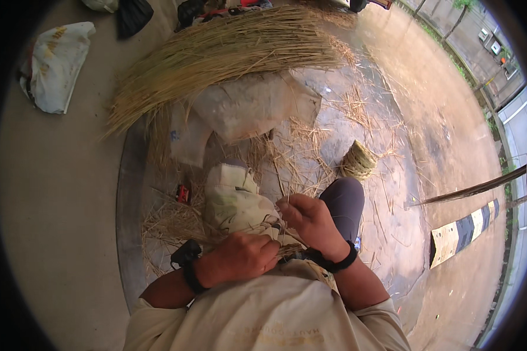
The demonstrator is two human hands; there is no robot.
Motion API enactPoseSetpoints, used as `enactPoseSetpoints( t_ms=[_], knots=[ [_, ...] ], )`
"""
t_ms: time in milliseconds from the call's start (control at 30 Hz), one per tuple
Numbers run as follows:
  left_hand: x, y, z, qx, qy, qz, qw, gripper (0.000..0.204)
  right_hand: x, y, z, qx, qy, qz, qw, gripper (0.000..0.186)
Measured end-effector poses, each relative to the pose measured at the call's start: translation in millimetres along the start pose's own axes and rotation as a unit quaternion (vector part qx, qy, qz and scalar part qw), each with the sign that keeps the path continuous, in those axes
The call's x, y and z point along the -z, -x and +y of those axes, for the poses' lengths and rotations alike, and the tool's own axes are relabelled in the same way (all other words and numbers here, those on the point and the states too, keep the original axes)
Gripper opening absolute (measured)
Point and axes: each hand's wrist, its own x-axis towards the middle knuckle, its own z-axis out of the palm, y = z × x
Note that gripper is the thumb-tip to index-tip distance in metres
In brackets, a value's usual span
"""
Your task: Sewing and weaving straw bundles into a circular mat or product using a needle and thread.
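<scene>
My right hand (313, 222) is closed in a pinch at my lap, with a thin pale strand (284, 229) at its fingertips. It looks like straw or cord, too fine to tell which. Lower and to the left, my left hand (246, 255) is curled shut close to my belly; whatever lies in its fingers is hidden. A pale patterned cloth (233, 190) covers my left knee, just beyond both hands. Past my right knee (344, 202), which is in dark trousers, a coiled braided straw piece (359, 161) rests on the ground sheet.
A big bundle of long straw (228, 55) lies across the far side, partly above a crumpled clear plastic sheet (246, 105). Loose stalks (357, 108) litter the grey ground sheet (386, 193). A small red object (183, 193) sits left; a white sack (60, 67) lies far left; a striped barrier (465, 231) stands right.
</scene>
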Motion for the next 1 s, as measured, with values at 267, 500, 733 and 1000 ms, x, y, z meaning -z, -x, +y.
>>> enactPoseSetpoints(
  t_ms=[267, 500, 733, 1000],
  knots=[
    [4.5, 17.5, -18.9, 0.028, -0.058, -0.051, 0.997, 0.016, 30.1, 37.4, -0.8, 0.007, -0.506, -0.019, 0.862, 0.025],
    [93.8, 93.0, -90.5, 0.311, -0.130, -0.036, 0.941, 0.013, 108.5, 119.3, -18.2, 0.048, 0.433, 0.078, 0.897, 0.024],
    [134.9, 179.3, -138.6, 0.409, -0.252, -0.050, 0.875, 0.015, 306.4, 233.2, 95.8, -0.073, 0.524, 0.469, 0.707, 0.020],
    [150.0, 282.0, -177.6, 0.511, -0.340, -0.139, 0.778, 0.013, 448.3, 464.3, 186.4, -0.360, 0.496, 0.616, 0.495, 0.046]
  ],
)
